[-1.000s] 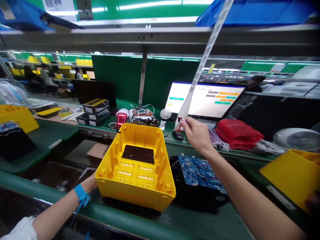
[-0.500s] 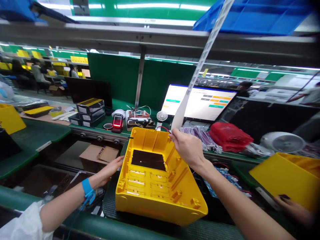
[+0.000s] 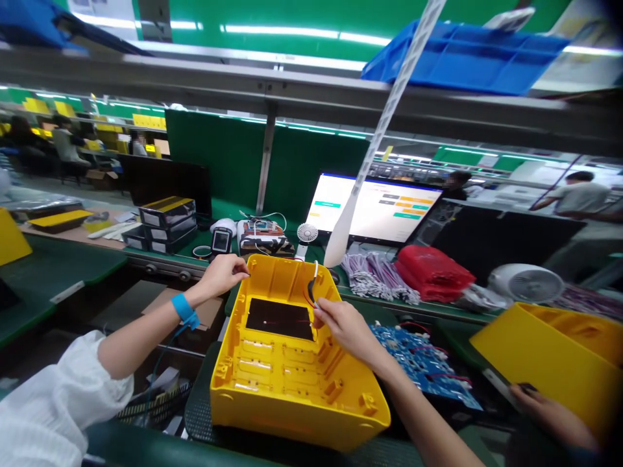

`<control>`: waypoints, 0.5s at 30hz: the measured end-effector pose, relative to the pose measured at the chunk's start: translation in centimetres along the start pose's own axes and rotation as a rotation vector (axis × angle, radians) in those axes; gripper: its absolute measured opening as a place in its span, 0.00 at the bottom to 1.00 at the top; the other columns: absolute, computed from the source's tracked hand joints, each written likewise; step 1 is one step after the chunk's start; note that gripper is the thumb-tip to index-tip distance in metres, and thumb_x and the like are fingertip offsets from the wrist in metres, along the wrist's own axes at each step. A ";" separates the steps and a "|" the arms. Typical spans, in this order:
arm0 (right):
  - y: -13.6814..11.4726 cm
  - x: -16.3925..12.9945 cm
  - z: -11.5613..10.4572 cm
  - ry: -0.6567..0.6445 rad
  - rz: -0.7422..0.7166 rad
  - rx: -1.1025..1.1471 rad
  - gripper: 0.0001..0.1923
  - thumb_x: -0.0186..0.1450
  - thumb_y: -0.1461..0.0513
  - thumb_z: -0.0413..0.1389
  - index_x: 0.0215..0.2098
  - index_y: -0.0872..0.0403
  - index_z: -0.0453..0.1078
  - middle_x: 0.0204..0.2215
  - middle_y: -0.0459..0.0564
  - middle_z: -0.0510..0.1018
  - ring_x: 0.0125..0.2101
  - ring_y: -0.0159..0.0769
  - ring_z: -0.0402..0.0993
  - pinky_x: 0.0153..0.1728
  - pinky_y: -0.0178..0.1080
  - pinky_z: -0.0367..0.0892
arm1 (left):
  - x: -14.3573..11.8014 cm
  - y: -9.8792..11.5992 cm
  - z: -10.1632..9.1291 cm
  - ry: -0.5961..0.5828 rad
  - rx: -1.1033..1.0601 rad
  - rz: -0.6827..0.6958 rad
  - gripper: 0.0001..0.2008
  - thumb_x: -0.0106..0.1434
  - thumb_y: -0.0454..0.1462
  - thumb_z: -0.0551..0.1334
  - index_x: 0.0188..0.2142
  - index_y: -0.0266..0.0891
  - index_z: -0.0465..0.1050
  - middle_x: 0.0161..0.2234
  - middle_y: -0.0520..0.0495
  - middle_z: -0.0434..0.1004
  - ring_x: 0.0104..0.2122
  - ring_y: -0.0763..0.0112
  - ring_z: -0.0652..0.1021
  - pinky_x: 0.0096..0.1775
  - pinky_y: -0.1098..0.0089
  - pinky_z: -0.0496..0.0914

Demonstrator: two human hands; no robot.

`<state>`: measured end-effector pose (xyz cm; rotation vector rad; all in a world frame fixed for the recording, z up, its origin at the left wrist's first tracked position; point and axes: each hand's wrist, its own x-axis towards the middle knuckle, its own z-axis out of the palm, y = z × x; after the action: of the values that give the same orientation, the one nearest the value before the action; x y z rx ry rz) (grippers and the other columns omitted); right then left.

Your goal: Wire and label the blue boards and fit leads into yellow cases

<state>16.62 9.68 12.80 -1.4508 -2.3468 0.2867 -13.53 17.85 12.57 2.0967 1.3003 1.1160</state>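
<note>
In front of me a yellow plastic housing (image 3: 296,425) lies with its hollow side up, a black panel (image 3: 280,319) with thin wires set in its floor. My right hand (image 3: 343,327) is closed over the right side of the housing, pinching a cable (image 3: 312,288) with red, black and white parts. At the far left corner my left hand (image 3: 224,275) has its fingers pinched at the rim; a tiny dark thing at the fingertips is too small to name. A blue wrist strap (image 3: 183,310) is on my left arm.
Blue circuit boards (image 3: 418,360) lie right of the housing, near another person's hand (image 3: 549,412) and a second yellow housing (image 3: 545,350). A white tapered piece (image 3: 341,233) hangs overhead. Behind are a monitor (image 3: 374,207), bundled wires (image 3: 374,279) and a red bag (image 3: 433,272).
My left hand has moved up from the housing's left side to its far left corner. The right hand has come down from the far right rim, and the cable now shows in it.
</note>
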 end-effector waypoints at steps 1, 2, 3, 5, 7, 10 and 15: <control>0.0 0.0 0.0 0.000 0.002 0.003 0.16 0.70 0.59 0.43 0.26 0.51 0.64 0.27 0.43 0.78 0.31 0.34 0.73 0.34 0.34 0.58 | 0.1 -0.2 0.1 0.000 -0.009 -0.005 0.04 0.48 0.36 0.66 0.26 0.39 0.77 0.25 0.48 0.75 0.28 0.66 0.72 0.33 0.68 0.62; 0.0 0.0 -0.1 -0.001 0.003 -0.001 0.16 0.70 0.59 0.43 0.26 0.51 0.64 0.27 0.43 0.78 0.31 0.34 0.73 0.34 0.34 0.59 | 0.2 -0.5 0.2 0.000 -0.027 -0.013 0.04 0.48 0.36 0.67 0.25 0.39 0.77 0.25 0.49 0.75 0.28 0.67 0.71 0.32 0.69 0.61; 0.0 0.1 -0.1 0.000 0.005 -0.009 0.16 0.70 0.59 0.43 0.26 0.51 0.64 0.27 0.43 0.78 0.30 0.34 0.73 0.34 0.34 0.59 | 0.2 -0.8 0.3 0.001 -0.053 -0.025 0.05 0.47 0.37 0.67 0.25 0.39 0.76 0.25 0.48 0.75 0.28 0.67 0.71 0.32 0.69 0.62; 0.0 0.1 0.0 0.001 0.007 -0.021 0.16 0.69 0.59 0.43 0.26 0.51 0.64 0.26 0.43 0.78 0.30 0.33 0.73 0.33 0.34 0.59 | 0.2 -1.5 0.7 0.014 -0.130 -0.065 0.08 0.48 0.41 0.67 0.25 0.37 0.74 0.25 0.48 0.74 0.27 0.68 0.72 0.32 0.70 0.63; 0.0 0.0 0.0 0.002 0.008 -0.026 0.16 0.69 0.60 0.43 0.26 0.51 0.64 0.26 0.43 0.78 0.30 0.33 0.73 0.33 0.34 0.59 | 0.1 -1.9 1.2 0.050 -0.225 -0.116 0.14 0.51 0.46 0.64 0.25 0.36 0.71 0.23 0.47 0.73 0.26 0.69 0.72 0.31 0.70 0.65; -0.1 0.0 0.1 0.019 0.011 -0.044 0.16 0.69 0.61 0.44 0.25 0.52 0.64 0.26 0.44 0.78 0.30 0.33 0.73 0.35 0.34 0.60 | -1.0 -0.6 1.4 0.133 -0.341 -0.157 0.18 0.58 0.51 0.56 0.28 0.36 0.67 0.25 0.46 0.71 0.26 0.69 0.73 0.31 0.69 0.67; 0.0 0.0 0.1 0.068 0.066 -0.080 0.15 0.69 0.63 0.43 0.26 0.52 0.64 0.27 0.46 0.78 0.33 0.35 0.74 0.38 0.35 0.61 | -6.3 5.9 1.5 -0.033 -0.357 -0.027 0.08 0.63 0.42 0.56 0.33 0.39 0.64 0.29 0.48 0.74 0.32 0.69 0.75 0.36 0.70 0.67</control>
<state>16.62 9.66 12.71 -1.5522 -2.2833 0.1596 -10.63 9.61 13.30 1.8213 1.0223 1.1970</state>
